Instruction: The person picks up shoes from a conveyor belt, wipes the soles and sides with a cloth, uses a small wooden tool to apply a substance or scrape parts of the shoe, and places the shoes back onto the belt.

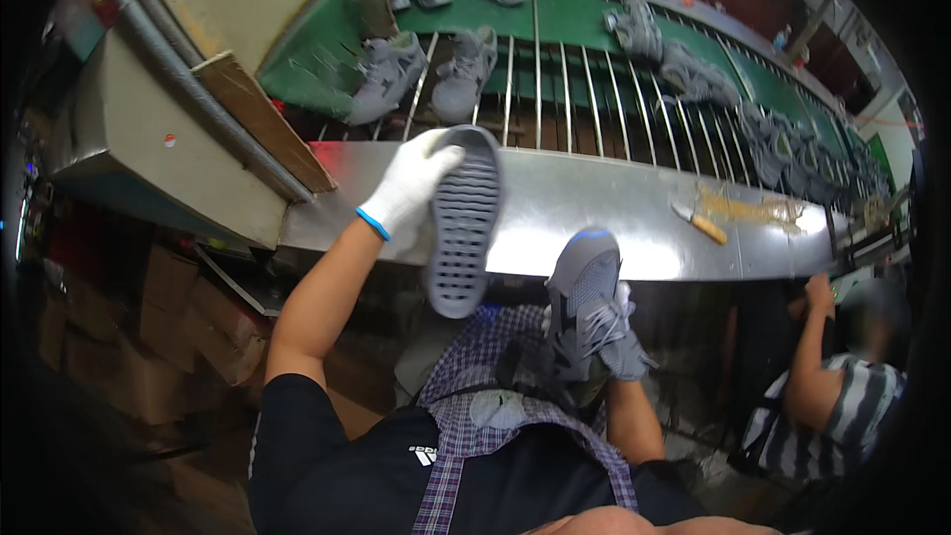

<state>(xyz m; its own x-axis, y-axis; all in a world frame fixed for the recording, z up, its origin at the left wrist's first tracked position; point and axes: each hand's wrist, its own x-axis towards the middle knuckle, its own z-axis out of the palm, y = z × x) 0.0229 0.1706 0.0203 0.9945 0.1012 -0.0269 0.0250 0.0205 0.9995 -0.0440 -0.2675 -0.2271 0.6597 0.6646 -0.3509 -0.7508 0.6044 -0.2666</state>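
Hands: two, both in white gloves. Left hand (pixel 414 183) is clamped on one grey sole (pixel 463 223), tread side facing the camera, held upright just in front of the steel shelf (pixel 594 203). Right hand (pixel 624 342) is closed around one grey laced shoe (pixel 584 302), toe up, below the shelf edge and right of the sole; the two are apart. Shoe sits over a plaid apron (pixel 475 357).

On the shelf, right part: one knife (pixel 699 223) with a pale handle, lying flat.

Beyond the shelf, on the green conveyor (pixel 555 20) with metal rods: two grey shoes (pixel 421 74) side by side at left, more grey shoes in a row to the right, count unclear.

Right of the shelf, below it: one person in a striped shirt (pixel 832 406).
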